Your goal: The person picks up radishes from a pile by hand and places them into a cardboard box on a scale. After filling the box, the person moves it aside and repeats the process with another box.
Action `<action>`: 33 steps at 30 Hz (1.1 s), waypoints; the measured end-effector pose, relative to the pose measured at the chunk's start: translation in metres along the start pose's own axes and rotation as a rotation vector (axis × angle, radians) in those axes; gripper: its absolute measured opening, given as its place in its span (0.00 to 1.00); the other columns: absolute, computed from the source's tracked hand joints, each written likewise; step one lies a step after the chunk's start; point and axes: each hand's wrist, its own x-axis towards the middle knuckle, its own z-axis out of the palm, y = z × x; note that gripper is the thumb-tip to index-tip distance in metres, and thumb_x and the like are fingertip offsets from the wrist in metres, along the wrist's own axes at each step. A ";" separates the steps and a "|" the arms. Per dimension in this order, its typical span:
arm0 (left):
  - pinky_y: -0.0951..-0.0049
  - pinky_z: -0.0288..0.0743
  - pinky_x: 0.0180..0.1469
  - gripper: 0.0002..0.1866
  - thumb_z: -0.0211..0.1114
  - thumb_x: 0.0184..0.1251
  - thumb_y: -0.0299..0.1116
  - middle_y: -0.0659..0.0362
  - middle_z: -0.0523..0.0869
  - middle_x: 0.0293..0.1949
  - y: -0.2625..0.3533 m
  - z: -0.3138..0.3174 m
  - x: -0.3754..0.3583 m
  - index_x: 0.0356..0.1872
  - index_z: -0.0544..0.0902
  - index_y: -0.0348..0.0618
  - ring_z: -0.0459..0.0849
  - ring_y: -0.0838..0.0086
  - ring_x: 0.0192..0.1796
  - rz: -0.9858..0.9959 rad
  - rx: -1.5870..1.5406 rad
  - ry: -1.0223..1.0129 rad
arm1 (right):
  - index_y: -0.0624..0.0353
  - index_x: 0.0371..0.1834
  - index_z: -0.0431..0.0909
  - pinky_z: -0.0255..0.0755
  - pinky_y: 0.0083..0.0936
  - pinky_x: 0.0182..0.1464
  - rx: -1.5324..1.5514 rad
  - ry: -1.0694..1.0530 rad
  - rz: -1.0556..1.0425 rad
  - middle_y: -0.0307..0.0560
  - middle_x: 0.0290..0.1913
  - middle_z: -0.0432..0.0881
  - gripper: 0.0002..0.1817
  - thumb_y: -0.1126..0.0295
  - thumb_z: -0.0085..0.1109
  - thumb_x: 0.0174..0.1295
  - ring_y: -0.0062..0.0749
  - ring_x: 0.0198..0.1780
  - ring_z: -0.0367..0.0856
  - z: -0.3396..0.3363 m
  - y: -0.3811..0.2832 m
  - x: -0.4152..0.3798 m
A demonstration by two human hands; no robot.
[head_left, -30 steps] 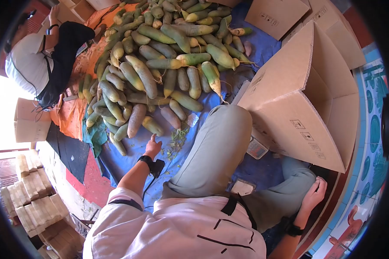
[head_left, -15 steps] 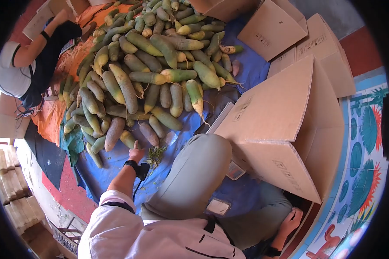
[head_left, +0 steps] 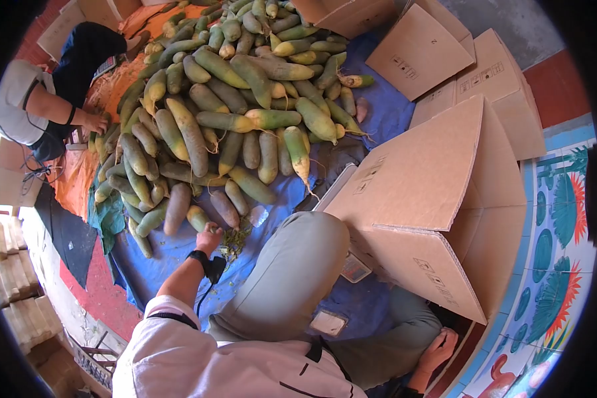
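Note:
A large heap of long green radishes covers the blue sheet. My left hand is at the near edge of the heap, its fingers curled at the lower end of a short yellow-green radish. A purplish-grey radish lies just left of it. Leafy scraps are on the sheet beside the hand. A black strap and a small device are on my left wrist. My right hand rests low at the right by my bent leg, fingers curled; whatever is under them is hidden.
An open cardboard box stands close at my right, with more boxes behind it. A scale display and a pale flat object lie by my legs. At the left, another person's hand touches the heap's edge.
My left hand's pointing finger has curled in at the radish's end. The other person's arm has come down from raised to the heap. My right hand stays by my leg.

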 end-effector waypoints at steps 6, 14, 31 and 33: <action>0.56 0.76 0.49 0.20 0.62 0.62 0.50 0.46 0.86 0.41 0.001 0.009 -0.063 0.55 0.74 0.63 0.84 0.50 0.47 0.117 0.034 -0.115 | 0.69 0.36 0.75 0.70 0.40 0.46 0.014 0.026 -0.009 0.58 0.37 0.76 0.10 0.74 0.45 0.65 0.52 0.41 0.76 0.002 0.001 -0.002; 0.68 0.78 0.34 0.20 0.64 0.65 0.38 0.57 0.83 0.35 0.016 -0.023 -0.060 0.59 0.75 0.63 0.84 0.70 0.33 0.086 -0.454 -0.141 | 0.69 0.36 0.74 0.70 0.39 0.46 0.094 0.083 -0.031 0.58 0.37 0.76 0.07 0.77 0.46 0.64 0.51 0.41 0.76 0.006 0.003 -0.003; 0.74 0.76 0.41 0.17 0.59 0.72 0.35 0.64 0.79 0.39 0.128 -0.152 -0.171 0.59 0.73 0.55 0.80 0.78 0.38 0.411 -0.862 -0.335 | 0.69 0.34 0.74 0.72 0.38 0.44 0.201 0.227 -0.014 0.56 0.36 0.77 0.05 0.78 0.50 0.61 0.50 0.40 0.77 0.012 -0.008 -0.005; 0.75 0.78 0.44 0.18 0.54 0.75 0.33 0.63 0.78 0.42 0.159 -0.170 -0.200 0.63 0.69 0.54 0.82 0.76 0.42 0.646 -0.870 -0.335 | 0.69 0.34 0.74 0.72 0.38 0.45 0.206 0.241 -0.011 0.56 0.36 0.77 0.05 0.78 0.50 0.61 0.51 0.40 0.77 0.015 -0.004 -0.007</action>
